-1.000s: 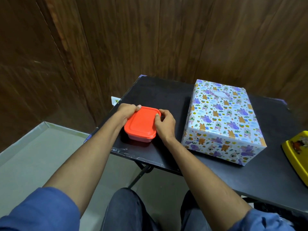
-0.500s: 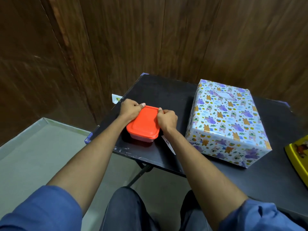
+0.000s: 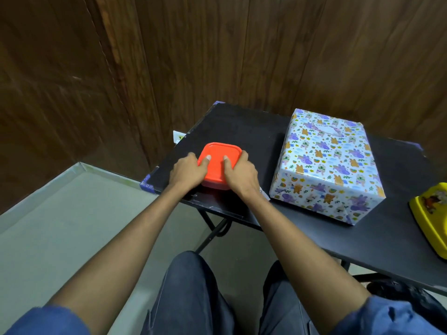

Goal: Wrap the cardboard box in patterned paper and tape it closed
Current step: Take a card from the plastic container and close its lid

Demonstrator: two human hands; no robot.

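The box, covered in white paper with purple and orange animal prints, stands on the black table to the right of my hands. A small container with an orange lid sits near the table's left front corner. My left hand grips its left side with the thumb pressed on the lid. On the container's right side is my right hand, thumb also on top. Neither hand touches the wrapped box.
A yellow plastic object lies at the table's right edge, partly cut off. Dark wood panelling rises behind the table. The table's front edge runs just above my knees, and grey floor lies to the left.
Both hands shifted on the orange container, from clasping its far sides to pressing thumbs down on the lid. The view moved a little; the wrapped box stayed put.
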